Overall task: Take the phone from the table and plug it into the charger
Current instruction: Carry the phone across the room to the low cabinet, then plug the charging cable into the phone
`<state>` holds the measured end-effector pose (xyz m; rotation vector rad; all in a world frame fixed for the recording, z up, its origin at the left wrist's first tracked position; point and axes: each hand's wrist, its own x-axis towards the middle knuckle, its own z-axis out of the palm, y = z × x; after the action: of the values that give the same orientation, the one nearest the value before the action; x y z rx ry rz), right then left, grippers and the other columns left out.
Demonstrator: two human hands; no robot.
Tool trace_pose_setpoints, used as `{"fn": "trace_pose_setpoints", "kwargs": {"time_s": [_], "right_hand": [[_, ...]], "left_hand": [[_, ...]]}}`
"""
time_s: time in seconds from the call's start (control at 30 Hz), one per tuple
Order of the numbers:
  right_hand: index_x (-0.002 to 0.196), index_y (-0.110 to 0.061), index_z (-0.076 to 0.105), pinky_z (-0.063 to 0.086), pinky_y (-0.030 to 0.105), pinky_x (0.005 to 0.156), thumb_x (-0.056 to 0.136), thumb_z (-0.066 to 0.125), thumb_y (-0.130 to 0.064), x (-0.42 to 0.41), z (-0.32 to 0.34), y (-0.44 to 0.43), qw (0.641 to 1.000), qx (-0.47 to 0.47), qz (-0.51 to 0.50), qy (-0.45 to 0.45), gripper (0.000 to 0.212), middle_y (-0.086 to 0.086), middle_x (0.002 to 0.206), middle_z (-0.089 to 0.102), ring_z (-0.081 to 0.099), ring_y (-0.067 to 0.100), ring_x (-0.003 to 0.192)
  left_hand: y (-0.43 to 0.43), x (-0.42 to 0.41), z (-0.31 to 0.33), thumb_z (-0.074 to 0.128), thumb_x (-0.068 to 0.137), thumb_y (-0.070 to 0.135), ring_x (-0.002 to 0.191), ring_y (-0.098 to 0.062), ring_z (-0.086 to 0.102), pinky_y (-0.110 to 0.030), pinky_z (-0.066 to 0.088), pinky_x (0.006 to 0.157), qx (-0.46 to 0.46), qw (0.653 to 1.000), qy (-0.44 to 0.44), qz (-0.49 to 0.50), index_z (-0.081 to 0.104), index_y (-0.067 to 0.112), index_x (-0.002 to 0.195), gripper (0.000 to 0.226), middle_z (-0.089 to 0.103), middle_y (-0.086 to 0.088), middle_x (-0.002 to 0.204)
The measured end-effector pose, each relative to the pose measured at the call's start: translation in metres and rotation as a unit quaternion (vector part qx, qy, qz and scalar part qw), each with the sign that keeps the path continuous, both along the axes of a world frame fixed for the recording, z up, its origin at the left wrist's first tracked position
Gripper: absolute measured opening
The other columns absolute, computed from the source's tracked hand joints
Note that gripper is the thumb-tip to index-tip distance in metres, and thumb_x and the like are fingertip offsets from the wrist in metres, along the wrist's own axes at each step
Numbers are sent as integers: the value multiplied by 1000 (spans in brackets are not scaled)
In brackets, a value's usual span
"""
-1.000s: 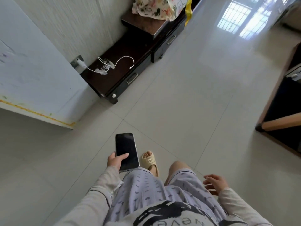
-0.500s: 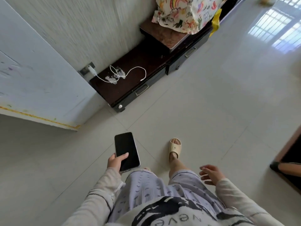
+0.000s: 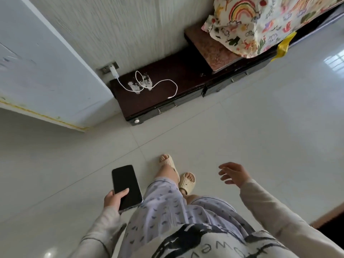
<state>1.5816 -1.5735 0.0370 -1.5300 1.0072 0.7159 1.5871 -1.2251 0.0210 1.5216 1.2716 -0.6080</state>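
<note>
A black phone (image 3: 126,185) with a dark screen sits face up in my left hand (image 3: 114,199), low and left of my legs. My thumb lies across its lower screen. My right hand (image 3: 233,173) hangs to the right with fingers spread and nothing in it. Ahead, a white charger plug (image 3: 114,72) is in a wall socket. Its white cable (image 3: 158,83) lies in loops on a low dark cabinet (image 3: 186,79), and the free end rests near the cabinet's front edge.
A pale blue door (image 3: 46,71) stands open on the left. A patterned cloth (image 3: 260,21) covers something on the cabinet's raised right part. Light floor tiles (image 3: 242,127) stretch between me and the cabinet. Dark furniture edges in at the bottom right.
I have walked closer to the cabinet, which now looks larger and more central. My right hand has lifted and spread. The phone stays in my left hand.
</note>
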Motion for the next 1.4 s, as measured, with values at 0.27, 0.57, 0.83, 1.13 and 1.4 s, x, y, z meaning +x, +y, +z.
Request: {"fn": "trace_pose_setpoints", "kwargs": {"time_s": [0.27,0.57,0.83,1.13,1.4], "right_hand": [[94,-5,51,36,18,44,93,38,1,79,-18,-12,998,-9,48,50,14,5,64,51,48,14,51],[70,-10,50,34,9,29,94,37,1,152,-33,-37,992,-44,26,119,29,8,62,49,46,-1,18],[65,-13,49,33,9,30,94,38,-2,205,-31,-37,986,-47,52,151,33,9,63,49,45,0,18],[70,-13,52,34,17,44,92,40,-1,286,-42,-14,980,-28,163,115,27,6,62,52,48,1,24],[85,-5,54,35,23,49,90,38,3,339,-93,-13,962,-27,246,120,19,5,64,51,48,15,49]], "left_hand": [[-29,87,-9,62,80,-2,65,-25,53,-31,45,60,-24,999,-10,24,51,10,68,19,56,-11,74],[-54,203,-5,63,78,-3,79,-29,56,-37,48,73,-49,998,-41,19,54,12,68,20,57,-9,73],[-67,264,-9,65,77,1,91,-29,56,-44,48,92,-56,997,-56,-14,55,15,71,18,62,-13,89],[-74,264,-26,62,80,0,84,-25,52,-18,38,56,-13,999,-14,38,53,4,87,12,55,-13,97],[-82,272,-79,63,81,1,84,-25,53,-20,38,55,-18,996,25,84,54,5,85,11,55,-3,73]]}}
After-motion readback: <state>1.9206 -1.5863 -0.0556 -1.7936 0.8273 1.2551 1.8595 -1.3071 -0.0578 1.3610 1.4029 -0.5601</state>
